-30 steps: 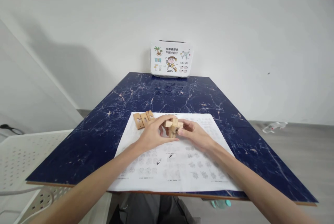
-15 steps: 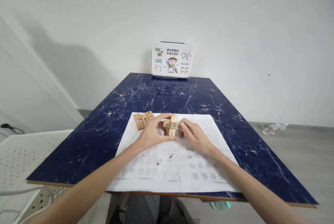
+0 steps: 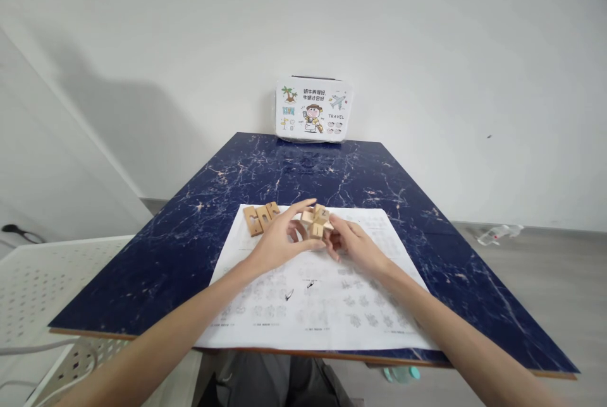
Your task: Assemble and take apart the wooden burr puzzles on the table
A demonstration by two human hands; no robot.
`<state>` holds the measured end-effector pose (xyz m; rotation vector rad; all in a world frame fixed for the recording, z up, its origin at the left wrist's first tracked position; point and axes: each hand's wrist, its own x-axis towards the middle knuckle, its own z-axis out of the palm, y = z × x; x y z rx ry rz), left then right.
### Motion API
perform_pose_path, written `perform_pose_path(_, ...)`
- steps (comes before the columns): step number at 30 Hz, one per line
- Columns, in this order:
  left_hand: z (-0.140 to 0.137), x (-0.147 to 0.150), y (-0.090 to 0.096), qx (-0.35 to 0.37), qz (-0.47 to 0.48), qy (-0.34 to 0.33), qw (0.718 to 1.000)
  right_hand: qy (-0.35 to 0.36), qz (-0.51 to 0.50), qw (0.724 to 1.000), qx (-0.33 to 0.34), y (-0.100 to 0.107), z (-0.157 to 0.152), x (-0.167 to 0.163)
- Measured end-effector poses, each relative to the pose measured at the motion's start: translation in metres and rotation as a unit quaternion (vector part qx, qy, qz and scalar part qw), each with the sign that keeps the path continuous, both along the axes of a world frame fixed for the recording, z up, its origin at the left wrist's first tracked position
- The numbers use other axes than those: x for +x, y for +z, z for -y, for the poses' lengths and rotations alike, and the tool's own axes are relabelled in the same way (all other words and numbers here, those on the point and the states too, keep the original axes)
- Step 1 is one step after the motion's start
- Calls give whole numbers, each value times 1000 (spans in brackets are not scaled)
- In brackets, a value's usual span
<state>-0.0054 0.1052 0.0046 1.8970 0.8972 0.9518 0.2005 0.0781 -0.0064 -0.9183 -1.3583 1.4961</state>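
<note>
Between my hands is a wooden burr puzzle, its square bars interlocked in a cross shape, with a "Z"-like mark on one bar facing up. My left hand is curled around its left side, thumb below and index finger raised above it. On the right, my right hand grips it with the thumb and fingers. Some of the fingers are hidden behind the wood. Loose notched wooden pieces lie just left of my left hand. Under both hands is a white printed sheet.
A white illustrated case stands at the back of the blue marbled table, against the wall. Two small dark slivers lie on the sheet. A white perforated surface is at the left, and plastic bottles are on the floor.
The burr puzzle has been turned and tilted between my hands, so its marked bar now sits higher and angled. My right fingers have shifted lower. The loose pieces stay put.
</note>
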Motion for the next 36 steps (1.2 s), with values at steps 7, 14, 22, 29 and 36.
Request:
perform_pose_path(7, -3, 1, -5, 1, -1, 27, 1000, -146, -226, 956, -118, -9, -19, 20)
perform_pose_path(14, -1, 0, -3, 7, -60, 23, 998, -189, -279, 936, -96, -23, -30, 39)
perform_pose_path(22, -4, 1, -5, 37, -105, -7, 994, -144, -192, 961, -138, -12, -16, 15)
perform_pose_path(29, 1, -2, -8, 142, -194, -59, 969, -67, -55, 993, -74, -7, -6, 4)
perform_pose_path(36, 0, -6, -9, 212, -236, -41, 948, -60, -41, 995, -68, -8, -7, 5)
